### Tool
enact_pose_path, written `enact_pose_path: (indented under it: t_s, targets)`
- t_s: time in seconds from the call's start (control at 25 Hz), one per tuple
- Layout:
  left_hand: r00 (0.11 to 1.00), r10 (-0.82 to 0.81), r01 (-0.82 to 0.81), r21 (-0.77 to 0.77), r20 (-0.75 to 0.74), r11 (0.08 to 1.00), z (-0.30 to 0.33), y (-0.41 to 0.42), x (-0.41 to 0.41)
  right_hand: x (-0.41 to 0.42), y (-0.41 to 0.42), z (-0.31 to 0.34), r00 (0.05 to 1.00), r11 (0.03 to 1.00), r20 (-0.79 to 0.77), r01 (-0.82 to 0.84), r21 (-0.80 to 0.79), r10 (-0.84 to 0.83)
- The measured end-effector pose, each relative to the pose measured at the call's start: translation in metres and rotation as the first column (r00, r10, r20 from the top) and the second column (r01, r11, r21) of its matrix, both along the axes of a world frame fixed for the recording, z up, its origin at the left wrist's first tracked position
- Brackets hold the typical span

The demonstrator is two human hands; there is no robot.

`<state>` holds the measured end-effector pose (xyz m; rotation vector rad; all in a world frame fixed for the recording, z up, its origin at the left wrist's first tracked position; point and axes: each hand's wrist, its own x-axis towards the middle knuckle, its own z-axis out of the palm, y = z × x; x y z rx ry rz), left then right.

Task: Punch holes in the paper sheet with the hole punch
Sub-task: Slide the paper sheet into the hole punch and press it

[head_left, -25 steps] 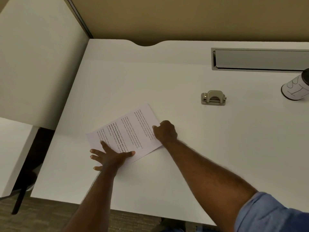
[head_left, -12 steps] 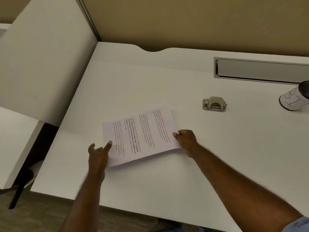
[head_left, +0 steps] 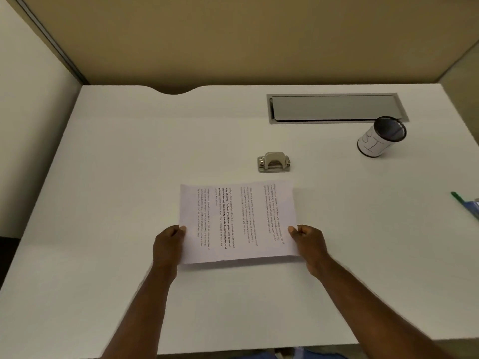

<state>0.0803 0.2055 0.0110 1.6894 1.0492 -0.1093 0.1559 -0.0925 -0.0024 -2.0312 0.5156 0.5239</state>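
Note:
A white paper sheet [head_left: 238, 221] with printed text, turned sideways, is held in the middle of the white desk [head_left: 129, 151]. My left hand [head_left: 168, 246] pinches its left edge with the thumb on top. My right hand [head_left: 309, 244] pinches its right edge the same way. The sheet's near edge casts a shadow on the desk. A small silver hole punch [head_left: 274, 162] stands on the desk just beyond the sheet's far right corner, apart from it and from both hands.
A cylindrical pen cup [head_left: 381, 137] with a white label stands at the back right. Behind it a metal cable tray lid [head_left: 334, 108] is set into the desk. A green pen [head_left: 464, 204] lies at the right edge. Partition walls close the back and left.
The sheet has been turned and brought from the left to the centre in front of me. Both hands now pinch its side edges; earlier the left hand only rested on it.

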Motion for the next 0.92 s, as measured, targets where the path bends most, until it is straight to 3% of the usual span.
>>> enact_pose_path:
  t_s: [0.32, 0.92]
  targets:
    - [0.995, -0.097, 0.096, -0.087, -0.013, 0.992, -0.014, -0.074, 0.066, 0.043, -0.078, -0.003, 0.997, 0.996, 0.046, 0.071, -0.053, -0.069]
    - [0.994, -0.096, 0.094, -0.045, -0.050, 0.995, -0.023, -0.084, 0.097, 0.073, -0.090, -0.013, 0.992, 0.992, -0.003, 0.126, 0.004, -0.126]
